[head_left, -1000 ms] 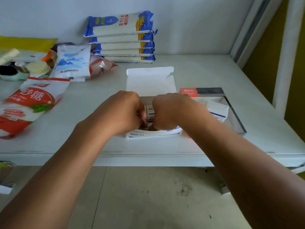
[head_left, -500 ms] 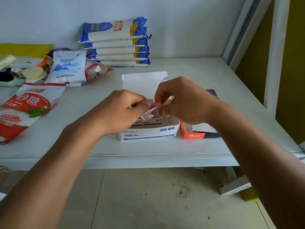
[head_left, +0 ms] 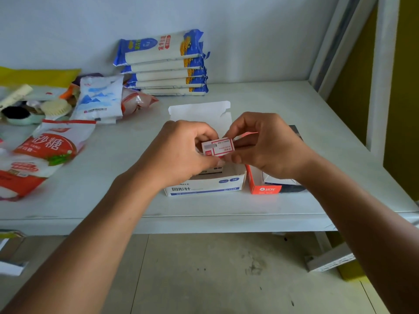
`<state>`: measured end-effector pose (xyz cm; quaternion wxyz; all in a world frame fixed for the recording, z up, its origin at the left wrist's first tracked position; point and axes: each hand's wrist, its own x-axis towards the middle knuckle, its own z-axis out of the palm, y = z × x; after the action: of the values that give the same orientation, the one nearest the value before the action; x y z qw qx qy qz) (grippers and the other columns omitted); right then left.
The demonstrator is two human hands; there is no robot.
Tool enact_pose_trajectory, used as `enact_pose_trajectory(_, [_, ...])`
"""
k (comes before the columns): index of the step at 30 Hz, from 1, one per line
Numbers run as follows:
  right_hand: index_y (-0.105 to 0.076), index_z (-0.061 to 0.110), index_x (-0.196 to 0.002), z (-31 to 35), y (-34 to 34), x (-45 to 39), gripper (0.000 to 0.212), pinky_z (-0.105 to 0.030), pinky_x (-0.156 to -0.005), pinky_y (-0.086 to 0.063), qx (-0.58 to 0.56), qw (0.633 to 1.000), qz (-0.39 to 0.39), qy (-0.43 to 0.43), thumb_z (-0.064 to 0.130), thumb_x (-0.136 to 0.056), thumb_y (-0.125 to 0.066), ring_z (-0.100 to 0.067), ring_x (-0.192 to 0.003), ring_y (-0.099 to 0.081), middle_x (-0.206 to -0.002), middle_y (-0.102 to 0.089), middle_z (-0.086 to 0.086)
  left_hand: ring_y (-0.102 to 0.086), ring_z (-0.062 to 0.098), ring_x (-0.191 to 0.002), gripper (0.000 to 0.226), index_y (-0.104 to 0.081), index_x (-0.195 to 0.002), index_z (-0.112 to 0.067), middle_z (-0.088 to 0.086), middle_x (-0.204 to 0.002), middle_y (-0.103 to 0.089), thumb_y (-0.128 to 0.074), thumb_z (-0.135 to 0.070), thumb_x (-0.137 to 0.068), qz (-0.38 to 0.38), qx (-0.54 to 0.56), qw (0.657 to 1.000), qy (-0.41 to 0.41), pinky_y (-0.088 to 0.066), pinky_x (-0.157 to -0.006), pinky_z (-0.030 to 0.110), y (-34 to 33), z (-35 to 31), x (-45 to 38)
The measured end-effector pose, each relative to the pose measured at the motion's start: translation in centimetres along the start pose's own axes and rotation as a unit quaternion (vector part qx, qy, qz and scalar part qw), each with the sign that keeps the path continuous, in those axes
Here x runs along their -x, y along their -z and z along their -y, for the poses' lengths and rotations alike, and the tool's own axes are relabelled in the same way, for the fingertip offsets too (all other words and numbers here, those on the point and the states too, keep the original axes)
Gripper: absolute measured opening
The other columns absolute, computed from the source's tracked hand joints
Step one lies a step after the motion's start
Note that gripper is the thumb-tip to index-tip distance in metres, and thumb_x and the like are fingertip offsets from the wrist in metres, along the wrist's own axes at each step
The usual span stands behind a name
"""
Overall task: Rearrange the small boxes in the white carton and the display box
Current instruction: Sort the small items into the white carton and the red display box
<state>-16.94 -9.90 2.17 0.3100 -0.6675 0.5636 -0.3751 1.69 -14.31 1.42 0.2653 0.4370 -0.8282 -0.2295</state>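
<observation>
A small red-and-white box [head_left: 218, 147] is held above the white carton [head_left: 205, 188], pinched between both hands. My left hand [head_left: 181, 152] grips its left end and my right hand [head_left: 267, 143] grips its right end. The carton has blue print on its front wall and its lid flap [head_left: 199, 114] stands open behind. More small boxes lie inside the carton, mostly hidden by my hands. The orange and black display box [head_left: 266, 189] stands just right of the carton, with a white box [head_left: 278, 179] inside it.
A stack of blue and white noodle packs [head_left: 163, 64] stands at the back wall. Sugar bags [head_left: 45, 150], a white-blue pouch [head_left: 99, 98] and brushes crowd the table's left side. A white shelf post [head_left: 381, 71] rises at the right. The table's front edge [head_left: 181, 219] is near.
Both hands rose out of the white carton and lifted a small red-and-white box above it. The box now faces me flat, held by both ends. The camera view shifted slightly.
</observation>
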Motion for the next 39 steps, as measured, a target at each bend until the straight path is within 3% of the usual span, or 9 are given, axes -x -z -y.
enact_pose_trajectory(6, [-0.07, 0.012, -0.09, -1.0, 1.7, 0.2, 0.026, -0.017, -0.069, -0.055, 0.05, 0.997, -0.06, 0.007, 0.016, -0.069, -0.085, -0.007, -0.075, -0.069, -0.085, -0.073, 0.0, -0.065, 0.005, -0.093, 0.04, -0.073, -0.111, -0.029, -0.014, -0.102, -0.071, -0.08, -0.045, -0.075, 0.009, -0.009, 1.0, 0.003, -0.052, -0.077, 0.026, -0.5, 0.2, 0.1])
enact_pose_trajectory(10, [-0.069, 0.016, -0.09, -3.1, 5.7, 0.4, 0.021, -0.033, -0.079, -0.059, 0.082, 0.982, -0.152, -0.077, 0.019, -0.074, -0.082, -0.017, -0.081, -0.071, -0.084, -0.073, 0.001, -0.064, 0.006, -0.099, 0.036, -0.071, -0.116, -0.025, -0.01, -0.109, -0.071, -0.075, -0.04, -0.083, 0.013, -0.012, 1.0, -0.012, -0.049, -0.082, 0.024, -1.3, -0.7, -0.2])
enact_pose_trajectory(15, [-0.066, 0.024, -0.112, -5.5, 7.6, 0.9, 0.025, -0.042, -0.089, -0.053, 0.194, 0.967, -0.053, -0.156, 0.032, -0.089, -0.065, -0.022, -0.104, -0.062, -0.109, -0.069, 0.005, -0.067, 0.011, -0.091, 0.025, -0.075, -0.109, -0.024, -0.006, -0.1, -0.074, -0.075, -0.033, -0.085, 0.004, -0.002, 0.999, -0.041, -0.054, -0.084, 0.03, -3.3, -3.1, -0.7])
enact_pose_trajectory(21, [-0.06, 0.029, -0.122, -5.8, 7.0, 2.4, 0.055, -0.024, -0.065, -0.055, 0.289, 0.942, 0.044, -0.163, 0.048, -0.073, -0.076, -0.018, -0.088, -0.062, -0.111, -0.066, 0.01, -0.067, 0.017, -0.085, 0.017, -0.077, -0.102, -0.022, -0.004, -0.096, -0.074, -0.071, -0.028, -0.088, 0.009, -0.026, 0.999, -0.045, -0.055, -0.081, 0.035, -4.3, -3.7, -0.9])
enact_pose_trajectory(25, [-0.062, 0.032, -0.114, -5.3, 7.1, 2.1, 0.037, -0.027, -0.062, -0.056, 0.256, 0.958, -0.017, -0.131, 0.036, -0.079, -0.075, -0.017, -0.084, -0.06, -0.11, -0.066, 0.01, -0.068, 0.018, -0.092, 0.015, -0.077, -0.101, -0.021, -0.004, -0.098, -0.075, -0.069, -0.025, -0.088, -0.023, -0.025, 0.999, -0.025, -0.054, -0.085, 0.036, -3.9, -3.0, -0.7])
enact_pose_trajectory(29, [-0.059, 0.03, -0.122, -3.0, 6.3, 2.5, 0.05, -0.031, -0.069, -0.058, 0.167, 0.979, -0.092, -0.068, 0.037, -0.075, -0.075, -0.018, -0.087, -0.065, -0.108, -0.063, 0.011, -0.066, 0.011, -0.095, 0.02, -0.075, -0.106, -0.024, -0.006, -0.104, -0.074, -0.069, -0.018, -0.088, -0.039, -0.051, 0.998, 0.013, -0.051, -0.085, 0.026, -1.9, -0.9, -0.4])
enact_pose_trajectory(33, [-0.06, 0.02, -0.112, -0.5, 2.9, 1.9, 0.044, -0.033, -0.075, -0.06, -0.014, 1.0, -0.02, 0.015, 0.008, -0.075, -0.079, -0.023, -0.084, -0.069, -0.101, -0.063, -0.004, -0.067, 0.005, -0.091, 0.017, -0.075, -0.106, -0.023, -0.009, -0.101, -0.074, -0.069, -0.022, -0.09, -0.023, 0.014, 0.999, 0.035, -0.051, -0.084, 0.023, 0.1, 0.5, 0.1])
enact_pose_trajectory(37, [-0.054, 0.003, -0.102, 0.6, -0.2, 0.6, 0.042, -0.043, -0.072, -0.06, -0.111, 0.992, 0.043, 0.038, -0.011, -0.07, -0.077, -0.022, -0.089, -0.07, -0.1, -0.069, -0.011, -0.07, 0.028, -0.087, 0.041, -0.073, -0.097, -0.017, 0.009, -0.088, -0.075, -0.048, -0.049, -0.093, 0.021, 0.095, 0.994, 0.049, -0.057, -0.078, 0.045, 0.7, 1.0, 0.8])
enact_pose_trajectory(39, [-0.05, -0.002, -0.101, 0.6, -1.1, 0.2, 0.044, -0.05, -0.072, -0.059, -0.124, 0.99, 0.047, 0.044, -0.016, -0.068, -0.076, -0.024, -0.09, -0.072, -0.098, -0.071, -0.015, -0.072, 0.025, -0.083, 0.032, -0.073, -0.099, -0.022, 0.004, -0.086, -0.074, -0.048, -0.044, -0.097, 0.035, 0.119, 0.99, 0.059, -0.057, -0.066, 0.039, 0.9, 1.3, 1.2])
